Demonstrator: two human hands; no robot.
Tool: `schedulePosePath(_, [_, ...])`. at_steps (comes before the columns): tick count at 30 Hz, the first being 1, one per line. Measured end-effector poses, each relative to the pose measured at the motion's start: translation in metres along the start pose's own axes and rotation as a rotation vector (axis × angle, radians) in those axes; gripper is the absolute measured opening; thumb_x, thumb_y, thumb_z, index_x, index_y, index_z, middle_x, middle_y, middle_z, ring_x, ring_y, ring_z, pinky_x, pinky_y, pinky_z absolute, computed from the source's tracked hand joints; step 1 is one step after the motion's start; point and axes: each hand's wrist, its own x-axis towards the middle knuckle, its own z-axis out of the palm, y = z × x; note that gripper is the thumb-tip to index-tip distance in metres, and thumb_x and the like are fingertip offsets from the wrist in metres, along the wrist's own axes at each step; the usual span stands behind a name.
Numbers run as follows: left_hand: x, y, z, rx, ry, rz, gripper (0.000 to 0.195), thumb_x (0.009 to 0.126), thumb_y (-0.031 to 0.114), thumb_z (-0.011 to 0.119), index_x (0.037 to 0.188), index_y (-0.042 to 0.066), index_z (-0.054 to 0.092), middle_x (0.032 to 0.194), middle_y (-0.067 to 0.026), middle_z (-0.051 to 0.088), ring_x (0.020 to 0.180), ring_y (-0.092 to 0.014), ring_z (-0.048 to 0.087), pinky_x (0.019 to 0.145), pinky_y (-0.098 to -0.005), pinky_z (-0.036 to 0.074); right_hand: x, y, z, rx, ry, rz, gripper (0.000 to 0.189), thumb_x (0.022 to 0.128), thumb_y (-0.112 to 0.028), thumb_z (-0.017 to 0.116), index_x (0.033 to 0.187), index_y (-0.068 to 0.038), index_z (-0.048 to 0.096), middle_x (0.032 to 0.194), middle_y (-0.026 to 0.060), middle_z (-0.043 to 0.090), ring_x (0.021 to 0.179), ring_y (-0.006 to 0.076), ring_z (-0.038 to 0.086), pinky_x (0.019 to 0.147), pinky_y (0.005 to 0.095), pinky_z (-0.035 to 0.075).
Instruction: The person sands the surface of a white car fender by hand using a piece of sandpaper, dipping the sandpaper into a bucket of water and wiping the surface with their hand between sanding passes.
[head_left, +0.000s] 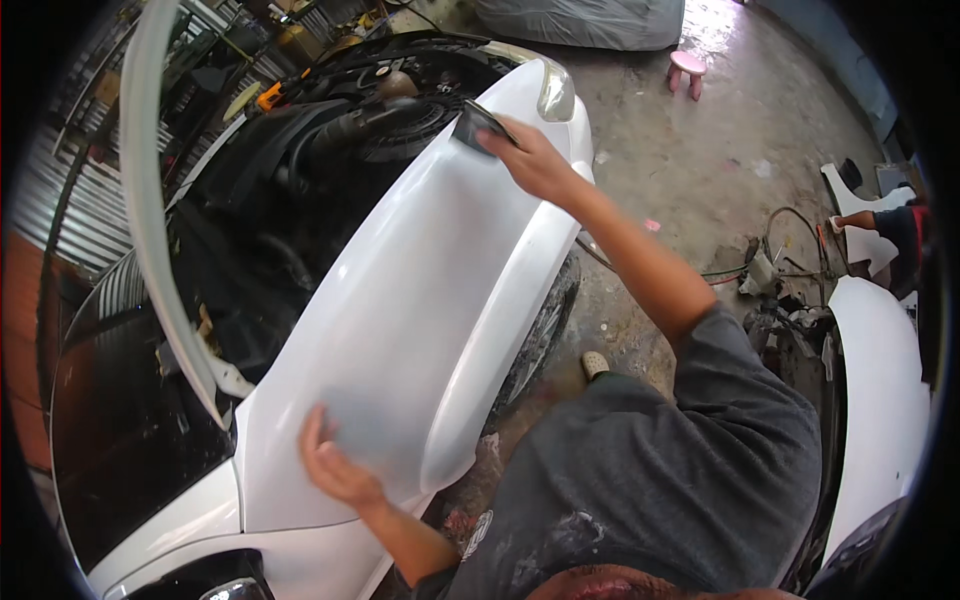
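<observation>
A white car fender (390, 315) with dull grey patches lies in front of me. My right hand (525, 154) grips a dark, flat sheet or pad (476, 129), probably abrasive, against the fender's upper edge near the headlight (556, 91). What lies under the pad is hidden. Over the fender's rear part, my left hand (337, 465) is blurred, with bent fingers and nothing held in it. Whether it touches the panel I cannot tell.
Left of the fender is the open engine bay (345, 142) under a raised hood (142, 187). A pink stool (688, 64) stands near a covered vehicle (585, 19). Hoses cross the floor at right, near a white body panel (874, 397) and another person's arm (859, 220).
</observation>
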Motion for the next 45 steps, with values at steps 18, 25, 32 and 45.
schedulePosePath(18, [0.063,-0.005,0.039,1.085,0.049,0.346,0.049,0.110,0.036,0.043,0.127,-0.006,0.063,0.136,-0.0233,0.065,0.128,-0.043,0.059,0.115,-0.0553,0.039,0.181,0.215,-0.109,-0.399,-0.036,0.087,0.064,0.108,-0.041,0.042,0.152,0.006,0.043,0.162,0.0289,0.035,0.155,0.0390,0.027,0.128,0.0418,0.021])
schedulePosePath(25, [0.062,-0.005,0.030,1.123,0.089,0.345,0.046,0.110,0.032,0.044,0.128,-0.006,0.064,0.137,-0.0205,0.065,0.129,-0.040,0.059,0.115,-0.0519,0.041,0.134,0.176,-0.067,-0.438,-0.121,-0.150,0.063,0.107,-0.037,0.048,0.156,0.002,0.040,0.167,0.0235,0.029,0.158,0.0344,0.021,0.130,0.0439,0.014])
schedulePosePath(32, [0.053,-0.008,0.022,1.165,0.083,0.325,0.046,0.110,0.032,0.044,0.129,-0.005,0.063,0.136,-0.0204,0.065,0.129,-0.040,0.060,0.115,-0.0517,0.041,0.153,0.163,-0.058,-0.388,-0.132,-0.050,0.058,0.107,-0.039,0.046,0.146,0.004,0.050,0.159,0.0272,0.039,0.151,0.0392,0.032,0.126,0.0451,0.023])
schedulePosePath(45, [0.059,0.000,0.034,1.162,0.072,0.307,0.054,0.110,0.040,0.043,0.134,-0.005,0.060,0.139,-0.0219,0.062,0.131,-0.043,0.056,0.115,-0.0536,0.039,0.111,0.129,-0.019,-0.479,-0.263,-0.252,0.063,0.106,-0.036,0.048,0.152,0.006,0.042,0.165,0.0287,0.029,0.158,0.0372,0.018,0.130,0.0481,0.011])
